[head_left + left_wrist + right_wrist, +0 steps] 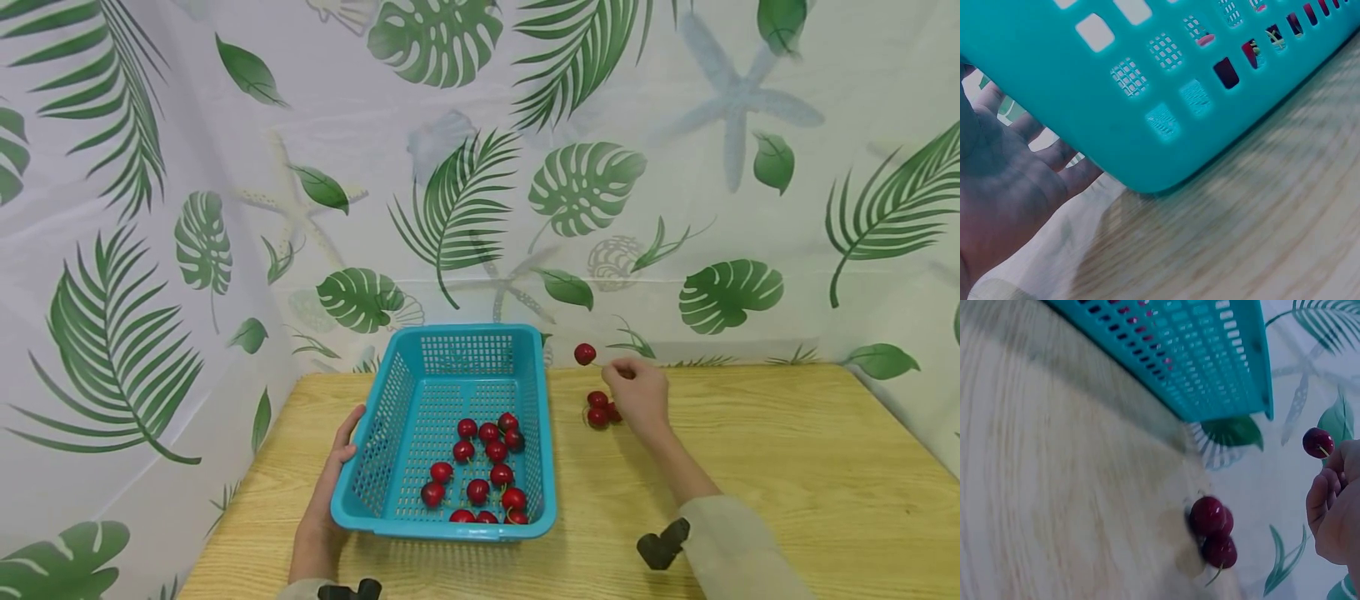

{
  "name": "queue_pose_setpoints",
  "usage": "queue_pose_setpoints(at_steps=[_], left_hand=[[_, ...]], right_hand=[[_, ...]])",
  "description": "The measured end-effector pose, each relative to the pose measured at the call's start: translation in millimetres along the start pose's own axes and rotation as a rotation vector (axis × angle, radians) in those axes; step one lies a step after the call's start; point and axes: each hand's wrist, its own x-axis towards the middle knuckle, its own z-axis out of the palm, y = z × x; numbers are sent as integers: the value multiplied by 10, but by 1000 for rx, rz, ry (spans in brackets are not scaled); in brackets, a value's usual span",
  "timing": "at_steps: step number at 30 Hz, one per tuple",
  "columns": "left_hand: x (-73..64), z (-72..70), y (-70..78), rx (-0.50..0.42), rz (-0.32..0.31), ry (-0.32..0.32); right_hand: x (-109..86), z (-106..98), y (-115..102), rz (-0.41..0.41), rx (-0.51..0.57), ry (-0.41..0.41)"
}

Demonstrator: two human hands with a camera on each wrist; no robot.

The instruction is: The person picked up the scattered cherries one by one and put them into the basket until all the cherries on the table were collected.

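Observation:
My right hand (639, 396) pinches a cherry (585, 354) by its stem, holding it up beyond the right side of the blue basket (549, 467). In the right wrist view the same cherry (1318, 443) hangs off the fingertips of the right hand (1338, 512). Below it a small cluster of cherries (597, 416) lies on the table, partly hidden by that hand. My left hand (330, 483) rests against the basket's left side; the left wrist view shows its palm (1010, 181) with the fingers stretched along the basket wall (1097, 119). Several cherries (477, 492) lie inside, mostly front right.
The wooden table (787, 467) runs to a leaf-printed cloth (480, 233) hanging behind it and at the left. The basket, with perforated walls, stands left of centre. Dark wrist devices (663, 544) sit at both sleeves.

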Motion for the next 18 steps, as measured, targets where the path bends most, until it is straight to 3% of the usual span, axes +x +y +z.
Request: queue_pose_setpoints(at_steps=[3, 5, 12, 18], left_hand=[[-51, 58, 31, -43, -129, 81], [-58, 79, 44, -72, -165, 107], [43, 46, 8, 80, -3, 67], [61, 55, 2, 83, -35, 94]], right_hand=[[-28, 61, -101, -46, 19, -9], [-51, 105, -158, -72, 28, -18], [-178, 256, -292, -129, 64, -67], [-288, 391, -413, -229, 61, -101]])
